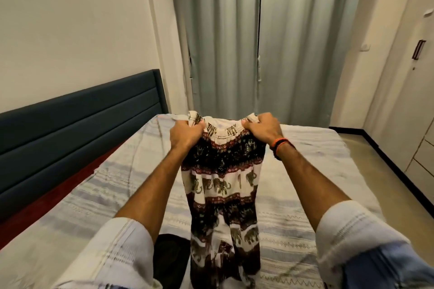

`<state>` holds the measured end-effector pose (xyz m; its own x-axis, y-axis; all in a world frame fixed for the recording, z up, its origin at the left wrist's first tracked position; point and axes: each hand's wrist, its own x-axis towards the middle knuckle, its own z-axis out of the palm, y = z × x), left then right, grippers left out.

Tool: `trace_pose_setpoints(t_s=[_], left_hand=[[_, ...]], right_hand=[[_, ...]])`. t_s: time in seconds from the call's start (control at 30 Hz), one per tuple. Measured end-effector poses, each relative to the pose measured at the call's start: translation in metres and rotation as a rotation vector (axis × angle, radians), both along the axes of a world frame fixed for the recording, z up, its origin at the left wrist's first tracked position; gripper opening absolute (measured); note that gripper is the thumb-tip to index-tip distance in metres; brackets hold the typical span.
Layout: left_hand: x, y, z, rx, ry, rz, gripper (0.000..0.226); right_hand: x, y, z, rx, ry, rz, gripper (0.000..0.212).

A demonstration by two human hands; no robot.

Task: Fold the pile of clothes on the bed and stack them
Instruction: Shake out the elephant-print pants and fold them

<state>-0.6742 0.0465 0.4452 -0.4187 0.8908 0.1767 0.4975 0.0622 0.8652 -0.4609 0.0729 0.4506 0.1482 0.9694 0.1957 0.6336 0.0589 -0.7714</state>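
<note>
elephant-print trousers [224,185] hang above the striped bed [305,206], held up at the waistband: left hand [186,135] grips its left end, right hand [264,128] its right. dark garment [170,258] lies near, lower left.

No readable text anywhere — no labels, brands or numbers (only woven patterns).

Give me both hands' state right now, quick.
Left hand: closed, gripping one end of the elephant-print trousers' waistband.
Right hand: closed, gripping the other end of the waistband.
</note>
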Motion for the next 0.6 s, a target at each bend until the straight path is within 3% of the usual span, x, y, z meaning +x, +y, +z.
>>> trace_pose_setpoints(t_s=[0.2,0.33,0.6], left_hand=[[0.025,0.000,-0.010,0.099,0.173,0.016,0.037],[0.038,0.000,-0.017,0.106,0.207,-0.006,0.037],[0.050,-0.001,-0.027,0.041,0.238,-0.060,0.024]], right_hand=[[-0.025,-0.003,-0.010,0.039,0.082,-0.043,0.030],[-0.039,-0.007,-0.016,0.059,0.100,-0.058,0.036],[-0.046,-0.011,-0.023,0.087,0.080,0.065,0.014]])
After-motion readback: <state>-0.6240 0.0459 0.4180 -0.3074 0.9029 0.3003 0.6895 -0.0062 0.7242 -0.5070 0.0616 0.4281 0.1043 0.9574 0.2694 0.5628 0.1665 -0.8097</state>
